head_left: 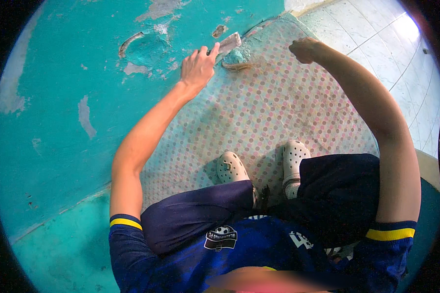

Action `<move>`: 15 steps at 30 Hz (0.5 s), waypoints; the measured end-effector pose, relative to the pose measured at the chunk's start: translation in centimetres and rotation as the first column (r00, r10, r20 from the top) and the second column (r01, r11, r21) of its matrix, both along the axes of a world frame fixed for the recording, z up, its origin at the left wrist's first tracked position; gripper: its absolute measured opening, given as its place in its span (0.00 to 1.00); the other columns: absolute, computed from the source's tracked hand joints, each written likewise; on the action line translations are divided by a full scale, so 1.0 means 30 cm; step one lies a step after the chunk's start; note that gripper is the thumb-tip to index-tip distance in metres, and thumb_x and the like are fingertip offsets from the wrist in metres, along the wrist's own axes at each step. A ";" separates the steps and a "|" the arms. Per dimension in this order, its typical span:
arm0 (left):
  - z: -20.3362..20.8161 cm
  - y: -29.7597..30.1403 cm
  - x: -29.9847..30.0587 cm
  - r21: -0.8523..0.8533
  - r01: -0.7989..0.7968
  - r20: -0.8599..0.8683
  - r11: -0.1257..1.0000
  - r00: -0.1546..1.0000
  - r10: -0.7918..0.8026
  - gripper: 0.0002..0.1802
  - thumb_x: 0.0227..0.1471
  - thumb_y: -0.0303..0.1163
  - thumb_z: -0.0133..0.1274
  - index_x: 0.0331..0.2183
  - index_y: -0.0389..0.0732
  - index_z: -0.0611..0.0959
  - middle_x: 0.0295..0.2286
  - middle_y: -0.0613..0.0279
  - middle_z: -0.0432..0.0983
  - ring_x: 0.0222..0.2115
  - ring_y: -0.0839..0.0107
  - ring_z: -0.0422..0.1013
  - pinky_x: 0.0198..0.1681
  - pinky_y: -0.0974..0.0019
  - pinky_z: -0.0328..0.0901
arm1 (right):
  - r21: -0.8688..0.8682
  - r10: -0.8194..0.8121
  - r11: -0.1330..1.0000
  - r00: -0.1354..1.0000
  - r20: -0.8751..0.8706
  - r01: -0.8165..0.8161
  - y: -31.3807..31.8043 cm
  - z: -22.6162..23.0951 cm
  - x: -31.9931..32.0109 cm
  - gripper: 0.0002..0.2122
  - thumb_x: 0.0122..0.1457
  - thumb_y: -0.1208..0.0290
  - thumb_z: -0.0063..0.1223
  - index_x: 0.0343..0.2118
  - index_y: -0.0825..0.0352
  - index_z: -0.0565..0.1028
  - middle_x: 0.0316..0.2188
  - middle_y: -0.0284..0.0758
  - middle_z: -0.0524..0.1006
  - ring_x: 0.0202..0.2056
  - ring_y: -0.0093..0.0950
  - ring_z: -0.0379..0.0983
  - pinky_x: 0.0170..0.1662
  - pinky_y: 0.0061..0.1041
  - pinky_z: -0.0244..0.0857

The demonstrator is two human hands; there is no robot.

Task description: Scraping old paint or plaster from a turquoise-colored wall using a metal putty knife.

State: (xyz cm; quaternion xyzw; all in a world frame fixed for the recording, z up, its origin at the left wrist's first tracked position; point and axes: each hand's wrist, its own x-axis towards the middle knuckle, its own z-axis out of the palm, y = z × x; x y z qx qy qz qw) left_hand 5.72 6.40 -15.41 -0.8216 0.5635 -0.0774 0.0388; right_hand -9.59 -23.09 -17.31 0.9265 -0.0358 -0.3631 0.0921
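My left hand (196, 69) is closed around a flat, whitish scraper (231, 43), its index finger stretched along the tool. The scraper's broad end lies beside the foot of the turquoise wall (73, 141). Just below it sits a small heap of turquoise paint chips (235, 55) with a tuft of brown bristles (237, 66) at its near edge. Off to the right, my right hand (305, 50) is curled into a fist over the dotted mat (269, 102). Its palm is hidden, so I cannot make out whether it holds anything.
Peeled grey patches (86, 117) and a chipped hollow (146, 49) mark the wall. Pale floor tiles (376, 53) lie beyond the mat on the right, dusted with debris near its far corner. My white clogs (294, 158) stand on the mat.
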 end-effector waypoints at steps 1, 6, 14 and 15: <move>-0.004 0.003 0.003 -0.054 0.010 -0.018 0.998 1.000 -0.011 0.26 0.52 0.27 0.48 0.55 0.46 0.72 0.33 0.50 0.73 0.32 0.52 0.75 0.31 0.51 0.71 | 0.020 -0.002 1.000 1.000 -0.001 0.002 0.018 0.013 -0.002 0.20 0.52 0.79 0.55 0.50 0.69 0.70 0.49 0.42 0.73 0.49 0.37 0.73 0.46 0.37 0.72; -0.089 0.113 -0.059 0.023 -0.137 -0.181 0.990 0.974 0.139 0.24 0.57 0.30 0.45 0.56 0.48 0.71 0.32 0.47 0.73 0.32 0.47 0.74 0.32 0.47 0.70 | 0.029 0.021 0.999 0.999 0.025 -0.021 -0.004 -0.015 0.000 0.19 0.51 0.79 0.55 0.48 0.69 0.71 0.46 0.42 0.75 0.47 0.37 0.75 0.44 0.34 0.73; -0.241 0.514 -0.157 0.400 -0.170 -0.261 0.901 0.921 0.290 0.31 0.52 0.26 0.44 0.59 0.52 0.67 0.35 0.43 0.71 0.32 0.42 0.73 0.33 0.44 0.68 | 0.018 0.063 0.998 0.998 0.009 -0.064 0.008 -0.021 -0.001 0.13 0.54 0.76 0.52 0.44 0.70 0.74 0.40 0.42 0.77 0.42 0.37 0.77 0.41 0.37 0.74; -0.247 0.513 -0.160 0.400 -0.173 -0.259 0.900 0.921 0.292 0.31 0.52 0.26 0.44 0.59 0.52 0.67 0.35 0.43 0.71 0.32 0.42 0.73 0.33 0.44 0.68 | 0.009 0.054 0.999 0.998 -0.043 -0.054 0.017 0.004 0.002 0.13 0.54 0.76 0.52 0.44 0.70 0.74 0.41 0.43 0.77 0.42 0.37 0.77 0.41 0.36 0.74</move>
